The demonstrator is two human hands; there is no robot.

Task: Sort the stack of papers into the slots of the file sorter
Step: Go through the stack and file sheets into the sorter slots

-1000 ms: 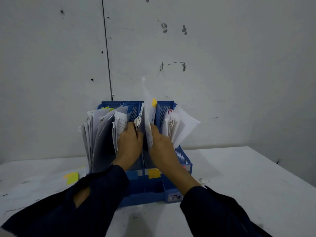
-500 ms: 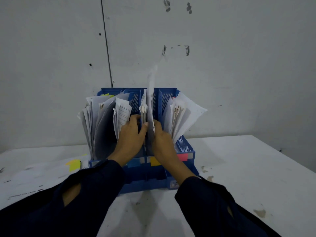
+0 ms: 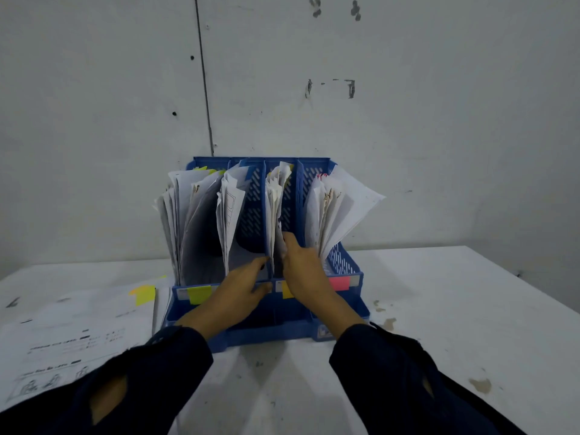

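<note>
The blue file sorter (image 3: 345, 265) stands against the wall, all of its slots holding upright white sheets. My right hand (image 3: 303, 271) reaches into the third slot from the left, its fingers lying against the papers (image 3: 276, 196) there. My left hand (image 3: 237, 291) rests low at the sorter's front, its fingertips at the divider between the second and third slots, holding nothing. The loose stack of papers (image 3: 78, 324) lies flat on the table to the left, with a yellow tab (image 3: 142, 295) on its top sheet.
Coloured labels mark the sorter's front: yellow-green (image 3: 199, 293), yellow (image 3: 287, 290), pink (image 3: 339, 282). The fanned sheets (image 3: 345, 199) in the rightmost slot lean out to the right. The white table (image 3: 455, 309) has stains at the right, and a grey wall stands close behind.
The tall sheet held upright between my hands has gone down into the third slot. Both hands have moved lower, the left one off the papers to the sorter's front.
</note>
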